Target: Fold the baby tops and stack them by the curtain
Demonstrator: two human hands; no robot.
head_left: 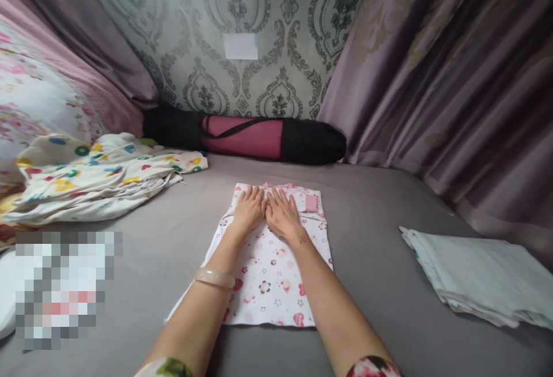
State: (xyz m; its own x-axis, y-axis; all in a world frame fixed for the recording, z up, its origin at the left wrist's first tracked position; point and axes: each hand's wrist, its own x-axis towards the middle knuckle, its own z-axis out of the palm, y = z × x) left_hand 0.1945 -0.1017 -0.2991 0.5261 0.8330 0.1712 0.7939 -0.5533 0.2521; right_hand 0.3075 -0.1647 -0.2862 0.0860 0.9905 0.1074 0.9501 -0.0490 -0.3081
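A small white garment (268, 267) with pink hearts, flowers and pink cuffs lies flat on the grey sheet in front of me. Its sleeves are folded inward across the top, and one pink cuff (311, 203) shows at the upper right. My left hand (250, 207) rests palm down on the upper part of the garment, fingers stretched out. Beside it my right hand (281, 212) also presses flat there, fingers spread, the thumbs close together. Neither hand grasps the cloth. A pale bangle (215, 278) circles my left forearm.
Behind the garment a black and maroon roll bag (244, 136) lies along the patterned wall. A crumpled cream cloth (103, 178) with colourful shapes is at the left. Folded pale cloth (479, 273) lies at the right, below purple curtains (458, 77). A blurred-out item (64, 290) sits at lower left.
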